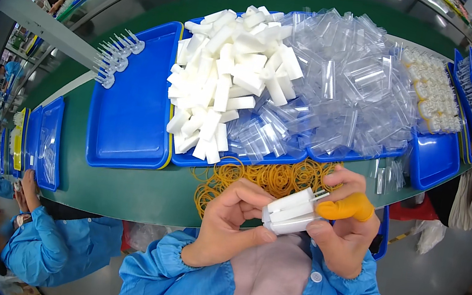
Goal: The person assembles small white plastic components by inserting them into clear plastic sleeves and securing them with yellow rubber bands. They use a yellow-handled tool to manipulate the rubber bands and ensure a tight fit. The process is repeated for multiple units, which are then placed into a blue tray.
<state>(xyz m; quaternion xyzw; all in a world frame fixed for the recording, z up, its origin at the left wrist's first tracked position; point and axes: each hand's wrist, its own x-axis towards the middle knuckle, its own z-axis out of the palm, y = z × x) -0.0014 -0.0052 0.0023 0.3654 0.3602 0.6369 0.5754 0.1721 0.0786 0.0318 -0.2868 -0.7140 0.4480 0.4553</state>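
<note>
In front of my chest, both hands grip a small bundle of white foam-like blocks [289,211], held at a tilt. A thin pale rod [320,196] sticks out of its right end. Thumb and fingers of my left hand [232,219] are closed on the left end, where a clear edge shows. My right hand [341,238] pinches the right end; one of its fingers wears an orange-yellow finger cot [351,208]. Just beyond my hands lies a heap of yellow rubber bands [268,179]. What the blocks enclose is mostly hidden.
Loose white blocks [219,73] and clear plastic sleeves [355,92] fill blue trays ahead. A blue tray [130,126] at left carries several white stemmed pieces [117,58]. Packed white parts [433,94] stand at right. A co-worker in blue [62,250] sits at my left.
</note>
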